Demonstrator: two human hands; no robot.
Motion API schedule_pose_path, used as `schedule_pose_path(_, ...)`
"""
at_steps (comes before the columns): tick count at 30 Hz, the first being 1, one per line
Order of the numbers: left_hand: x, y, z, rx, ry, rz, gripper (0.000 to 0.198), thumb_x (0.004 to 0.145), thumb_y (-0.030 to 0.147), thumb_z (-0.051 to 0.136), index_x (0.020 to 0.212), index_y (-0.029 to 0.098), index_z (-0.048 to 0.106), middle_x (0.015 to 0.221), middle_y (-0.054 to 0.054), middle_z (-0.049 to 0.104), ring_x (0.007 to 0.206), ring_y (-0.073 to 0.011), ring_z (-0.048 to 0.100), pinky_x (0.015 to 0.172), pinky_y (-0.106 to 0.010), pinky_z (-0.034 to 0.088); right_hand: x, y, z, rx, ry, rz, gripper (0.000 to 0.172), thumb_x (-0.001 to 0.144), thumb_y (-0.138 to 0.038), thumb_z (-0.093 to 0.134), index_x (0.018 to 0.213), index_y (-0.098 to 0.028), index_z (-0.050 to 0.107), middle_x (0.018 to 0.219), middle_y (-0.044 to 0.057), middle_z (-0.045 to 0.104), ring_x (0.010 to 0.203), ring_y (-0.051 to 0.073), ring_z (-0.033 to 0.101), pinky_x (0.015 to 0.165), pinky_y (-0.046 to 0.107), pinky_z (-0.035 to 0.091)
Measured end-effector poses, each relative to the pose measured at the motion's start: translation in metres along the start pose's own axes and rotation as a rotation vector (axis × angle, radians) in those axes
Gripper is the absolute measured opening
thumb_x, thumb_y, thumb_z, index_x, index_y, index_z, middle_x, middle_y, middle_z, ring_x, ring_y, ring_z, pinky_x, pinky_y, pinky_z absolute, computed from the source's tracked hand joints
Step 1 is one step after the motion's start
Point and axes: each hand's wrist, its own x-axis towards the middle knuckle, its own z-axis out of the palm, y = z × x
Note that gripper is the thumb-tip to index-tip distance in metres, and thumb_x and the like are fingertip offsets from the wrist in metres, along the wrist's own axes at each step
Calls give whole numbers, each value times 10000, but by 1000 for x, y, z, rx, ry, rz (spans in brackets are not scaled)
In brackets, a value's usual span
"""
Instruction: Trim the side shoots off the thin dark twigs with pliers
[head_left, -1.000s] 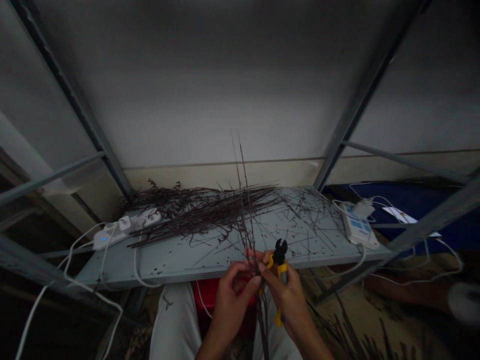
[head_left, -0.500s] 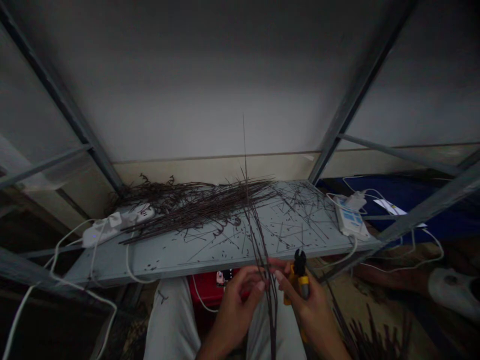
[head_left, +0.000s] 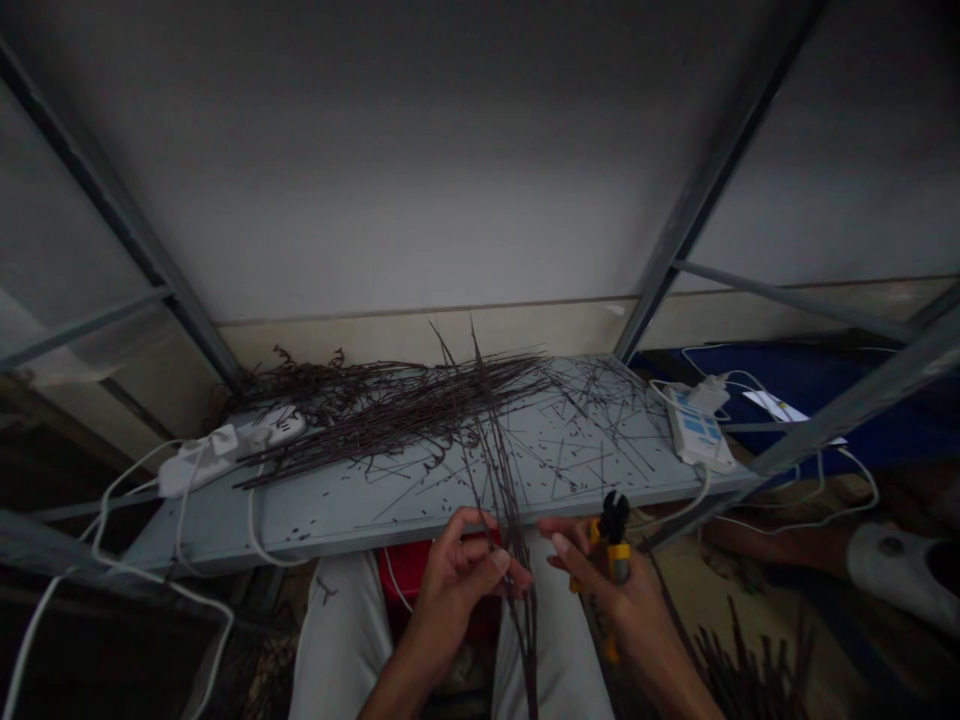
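A bundle of thin dark twigs (head_left: 501,470) runs upright from between my knees over the front edge of a grey shelf (head_left: 330,510). My left hand (head_left: 466,575) pinches one of these stems between thumb and fingers. Just right of the bundle, my right hand (head_left: 630,595) is closed around a pair of cutting pliers (head_left: 616,540) with yellow and grey handles, the dark jaws pointing up. Its thumb and index finger reach toward the stems, a little apart from them. A large pile of similar dark twigs (head_left: 390,410) lies across the shelf behind.
White power strips with cables sit at the shelf's left (head_left: 199,462) and right (head_left: 701,430) ends. Small clippings dot the shelf. Metal posts (head_left: 675,190) frame both sides. More cut stems (head_left: 750,655) stand low at right; another person's leg (head_left: 892,560) shows beyond.
My left hand has moved left, drawing one stem away from the bundle. My right hand has shifted right with the pliers. The twig tips have dropped lower and spread apart.
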Motion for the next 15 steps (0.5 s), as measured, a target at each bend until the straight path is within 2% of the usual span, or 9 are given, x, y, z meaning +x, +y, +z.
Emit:
schedule_pose_path(3,-1,4,1,-4,-75,-12,275,916,313,686,1078,187,502,761,-75,762,671,-174,688,684,-303,531,1,-5,11,-20,-142,8,387,708,-508,811,746,-224,551,1040,111,751,900,280,698,755,366,564)
schedule_pose_path(5,-2,5,2,-10,-116,-37,280,907,324,697,1085,190,528,788,-65,748,684,-173,685,691,-317,550,6,-11,17,-2,-170,-23,423,690,-507,822,724,-229,506,953,91,737,857,260,684,738,348,548)
schedule_pose_path(7,-3,5,3,4,-104,-29,306,875,350,731,1089,194,577,892,-73,728,781,-196,685,670,-314,572,12,-16,21,20,-187,-64,446,669,-499,835,720,-231,482,861,56,697,809,234,660,716,328,532)
schedule_pose_path(10,-1,6,0,90,24,60,316,843,401,755,1062,193,663,1025,-93,692,959,-238,656,643,-273,577,16,-16,25,49,-199,-108,449,662,-486,837,730,-232,473,810,23,645,766,206,630,686,304,514)
schedule_pose_path(13,11,16,-6,116,187,152,400,849,450,739,1155,198,677,1046,-104,705,973,-237,664,714,-286,581,15,-3,27,6,-213,-138,429,686,-477,813,715,-233,462,776,15,626,726,189,606,660,288,502)
schedule_pose_path(15,25,30,-8,99,222,204,469,857,471,725,1237,205,656,1074,-116,717,981,-243,673,777,-324,584,15,9,29,-32,-222,-158,406,696,-471,803,704,-229,477,774,20,635,742,195,615,690,295,511)
